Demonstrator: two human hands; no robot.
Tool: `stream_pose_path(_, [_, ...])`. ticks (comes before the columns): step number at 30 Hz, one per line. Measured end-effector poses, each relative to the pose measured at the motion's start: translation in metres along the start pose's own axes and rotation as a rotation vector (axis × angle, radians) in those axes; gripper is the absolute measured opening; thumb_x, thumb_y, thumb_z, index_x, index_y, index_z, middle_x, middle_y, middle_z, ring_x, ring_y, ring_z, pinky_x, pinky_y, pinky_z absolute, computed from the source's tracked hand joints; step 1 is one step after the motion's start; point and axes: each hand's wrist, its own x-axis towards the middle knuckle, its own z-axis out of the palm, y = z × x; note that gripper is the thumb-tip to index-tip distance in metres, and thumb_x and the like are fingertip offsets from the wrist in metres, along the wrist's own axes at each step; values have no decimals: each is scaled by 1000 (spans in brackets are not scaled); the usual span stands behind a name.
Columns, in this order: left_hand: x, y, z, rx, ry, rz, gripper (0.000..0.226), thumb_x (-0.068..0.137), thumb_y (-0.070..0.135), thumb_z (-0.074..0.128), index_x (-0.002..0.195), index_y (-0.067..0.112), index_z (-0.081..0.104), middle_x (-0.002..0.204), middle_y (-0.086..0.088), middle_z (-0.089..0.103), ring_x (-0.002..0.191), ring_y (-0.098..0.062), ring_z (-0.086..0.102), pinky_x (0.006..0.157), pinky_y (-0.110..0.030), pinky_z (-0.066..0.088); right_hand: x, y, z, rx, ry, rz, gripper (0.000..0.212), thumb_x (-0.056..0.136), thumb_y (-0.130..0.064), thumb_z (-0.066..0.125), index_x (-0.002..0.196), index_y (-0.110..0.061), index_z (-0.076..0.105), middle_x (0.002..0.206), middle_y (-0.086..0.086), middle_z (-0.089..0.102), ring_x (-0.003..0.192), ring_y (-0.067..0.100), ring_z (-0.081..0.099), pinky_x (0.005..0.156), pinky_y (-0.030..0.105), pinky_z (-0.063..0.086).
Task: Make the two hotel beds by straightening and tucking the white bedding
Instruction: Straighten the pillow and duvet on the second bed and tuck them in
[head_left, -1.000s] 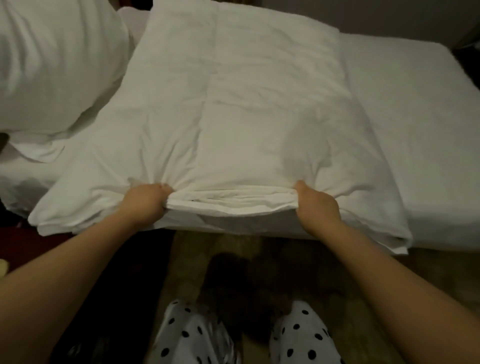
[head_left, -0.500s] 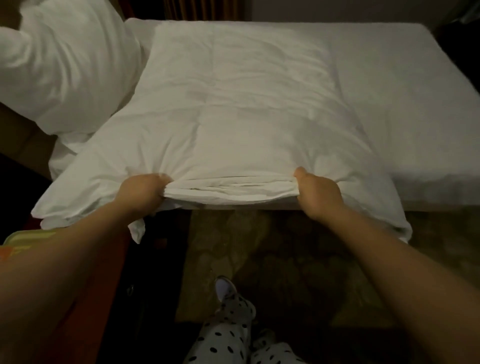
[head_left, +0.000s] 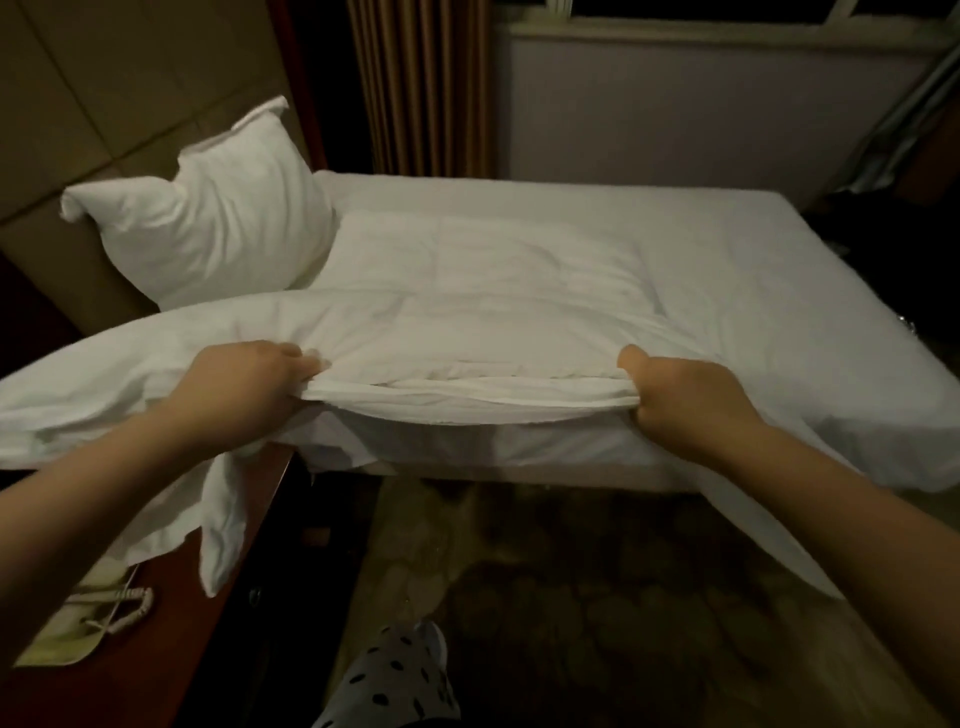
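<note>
Change since the earlier frame: the held edge of the duvet sits higher and farther off the bed's near side. The view has lifted to take in the headboard, curtain and window wall, and the duvet's left end now hangs over the table.

- Left hand (head_left: 249, 384): clenched on the duvet's near edge, fingers curled into the bunched cloth.
- Right hand (head_left: 691, 400): clenched on the same edge, well apart from the left, with the layered hem stretched between them.
- Duvet (head_left: 493, 291): white and folded. It lies straight ahead of both hands and runs away across the bed toward the window wall. The held edge runs left to right. The left corner droops over the table and the right corner drapes off the bed's near side.
- Bed (head_left: 779, 270): white sheet, bare to the right of the duvet.
- Pillow (head_left: 218, 228): propped against the headboard (head_left: 104, 104) and touching the duvet's far left corner.
- Table (head_left: 156, 649): reddish, at lower left, carrying a coiled cord (head_left: 119, 608).
- Curtain (head_left: 421, 88): beyond the bed.

Judgement: both hands are equally near, and the left is on the pillow side. The duvet sits toward the head end, so the coming move likely turns on carrying it rightward, or pulling it square, along the bed.
</note>
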Motion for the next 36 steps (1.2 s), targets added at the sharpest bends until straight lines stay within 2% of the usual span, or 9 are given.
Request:
stream_pose_path(3, [13,-10,-19,-38,119,35,36,80,54,58,93,23,70,74,0,60,71,-27,65,49,-25,36,6,10,-22,-7,66,-21,14,89,-15,47,103,-17,44,88,6,59,75,31,52,59,31,32])
stream_pose_path(8, [50,-14,-5,21,38,-4,24,77,42,70,86,20,66,77,0,58,75,-26,62,52,-32,47,43,20,-20,36,-61,41,16,90,-15,42,101,-25,37,97,2,59,73,22,42,63,31,34])
stream_pose_path(11, [85,-19,15,55,58,16,24,68,34,81,73,18,64,67,0,56,62,-28,60,45,-31,44,76,32,-6,25,-92,81,19,93,-15,37,110,-22,42,101,1,60,72,19,42,63,29,32])
stream_pose_path(13, [115,-26,26,68,82,18,26,61,26,87,69,15,64,64,-2,56,56,-30,59,43,-31,44,104,42,3,29,-82,114,15,93,-14,36,105,-20,43,101,2,61,72,19,43,63,29,32])
stream_pose_path(17, [188,-45,46,83,153,-31,21,64,15,84,78,8,69,71,-11,65,60,-34,62,54,-37,48,182,65,13,40,-44,155,15,88,-12,43,101,-18,49,98,4,60,74,26,45,60,29,29])
stream_pose_path(21, [284,-82,66,88,187,-107,14,79,20,74,90,12,72,85,-11,70,73,-35,64,70,-41,47,296,96,13,21,-25,164,14,82,-7,44,86,-18,50,86,3,58,71,25,45,50,28,23])
stream_pose_path(24, [388,-127,70,91,213,-115,17,85,26,67,97,15,72,96,-10,70,83,-35,65,75,-42,46,406,126,0,28,52,177,9,80,-10,48,79,-19,51,87,1,58,80,28,52,59,28,30])
stream_pose_path(30, [609,-218,113,-28,48,-110,24,91,29,54,108,21,68,117,-6,63,105,-32,59,85,-41,45,631,177,8,-150,87,216,20,87,-13,47,95,-17,65,101,9,64,93,31,57,75,30,30])
stream_pose_path(36, [763,-226,243,62,-242,-264,26,96,23,41,113,25,60,119,-4,60,111,-26,55,96,-37,33,778,219,131,-107,12,227,25,90,-18,45,108,-11,62,110,12,63,103,30,56,88,35,35])
